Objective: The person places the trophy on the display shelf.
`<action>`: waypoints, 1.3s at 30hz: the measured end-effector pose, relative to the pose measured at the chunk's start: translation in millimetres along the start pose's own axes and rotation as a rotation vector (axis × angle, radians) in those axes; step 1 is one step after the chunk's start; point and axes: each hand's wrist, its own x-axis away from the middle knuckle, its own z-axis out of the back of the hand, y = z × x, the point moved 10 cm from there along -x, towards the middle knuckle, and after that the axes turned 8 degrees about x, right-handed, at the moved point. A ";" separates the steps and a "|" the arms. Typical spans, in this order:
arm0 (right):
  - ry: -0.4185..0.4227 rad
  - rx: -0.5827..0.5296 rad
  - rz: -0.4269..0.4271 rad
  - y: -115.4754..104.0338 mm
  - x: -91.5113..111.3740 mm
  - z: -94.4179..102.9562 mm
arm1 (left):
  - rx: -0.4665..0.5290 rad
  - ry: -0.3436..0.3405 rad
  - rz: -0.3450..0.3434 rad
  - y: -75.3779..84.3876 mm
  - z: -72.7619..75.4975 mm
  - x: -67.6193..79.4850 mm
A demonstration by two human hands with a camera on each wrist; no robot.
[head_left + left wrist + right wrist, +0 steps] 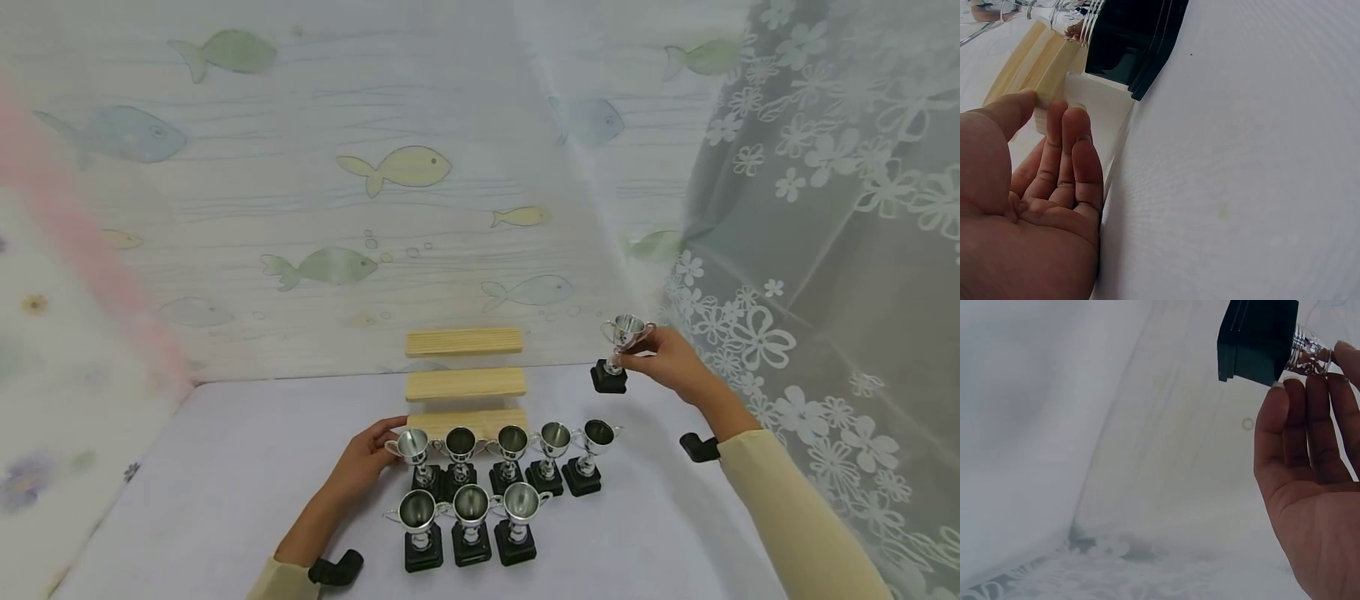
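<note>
Fish-patterned wallpaper (390, 167) backed a white-covered table (225, 467), with a floral lace curtain (825, 250) hanging at three o'clock. Three pale wooden steps (465, 383) rose toward the wall at twelve o'clock from the table's centre.

Eight small silver trophy cups on black bases stood grouped at six o'clock of the steps: a rear row of five (510, 458) just in front of the lowest step, and a front row of three (468, 521) close behind them toward the observer. The grouping read as stock awaiting handling.

The right hand (675, 362) held a ninth cup, the lifted trophy (621, 354), at two o'clock of the steps, clear of the table. The fingers pinched it at the stem, which left the black base (1259, 339) free below; the right wrist view showed that base tilted.

The left hand (367, 458) lay at nine o'clock of the rear row, fingers straight and relaxed, grasping nothing. In the left wrist view its fingertips (1075, 119) reached the end of the lowest step, apparently to steady it.
</note>
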 end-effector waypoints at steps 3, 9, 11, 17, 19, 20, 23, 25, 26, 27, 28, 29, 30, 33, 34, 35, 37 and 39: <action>-0.011 0.010 0.007 -10.4 -8.4 -1.4 | 0.004 0.005 0.004 1.0 1.9 2.1; -0.020 0.042 0.010 -25.0 -21.3 -2.1 | 0.014 -0.008 0.001 0.8 0.2 1.7; -0.025 0.044 0.008 -29.9 -25.2 -2.6 | 0.015 -0.011 0.001 0.2 0.0 1.2; -0.040 0.031 0.036 -49.4 -36.2 -4.4 | 0.009 -0.008 0.002 -0.1 0.2 1.6; -0.046 0.022 0.042 -55.2 -39.3 -5.0 | 0.011 -0.006 0.004 -0.7 0.4 1.8; -0.048 0.019 0.042 -57.6 -40.6 -5.3 | 0.016 -0.005 0.005 -1.0 0.4 2.1; -0.052 0.015 0.043 -65.5 -45.0 -7.1 | 0.021 -0.008 0.004 -1.3 -0.2 2.5; -0.053 0.013 0.049 -71.4 -47.6 -9.0 | 0.018 -0.012 -0.001 -0.8 -0.6 2.8; -0.052 0.012 0.051 -74.0 -48.8 -10.0 | 0.019 -0.013 -0.003 -0.4 -0.6 3.1; -0.050 0.012 0.053 -76.6 -50.1 -11.1 | 0.019 -0.013 -0.005 0.0 -0.7 3.3; -0.050 0.010 0.054 -79.0 -51.3 -12.2 | 0.019 -0.014 -0.006 0.3 -0.6 3.3; -0.050 0.005 0.055 -81.1 -52.4 -13.2 | 0.022 -0.014 -0.007 0.7 -0.7 3.3; -0.051 0.001 0.056 -83.2 -53.4 -14.1 | 0.023 -0.013 -0.006 0.9 -0.6 3.3; -0.059 -0.011 0.052 -87.6 -57.6 -17.5 | 0.022 -0.008 -0.002 1.0 -0.4 3.2; -0.064 -0.015 0.051 -89.1 -59.1 -18.8 | 0.023 -0.008 0.000 0.8 -0.3 3.1; -0.068 -0.019 0.051 -90.4 -60.7 -20.1 | 0.022 -0.007 0.001 0.5 -0.2 3.3; -0.076 -0.022 0.052 -93.5 -64.1 -22.8 | 0.021 -0.008 0.002 -0.1 0.0 3.4; -0.082 -0.032 0.059 -97.5 -67.6 -25.4 | 0.018 -0.008 -0.001 -0.1 0.7 3.6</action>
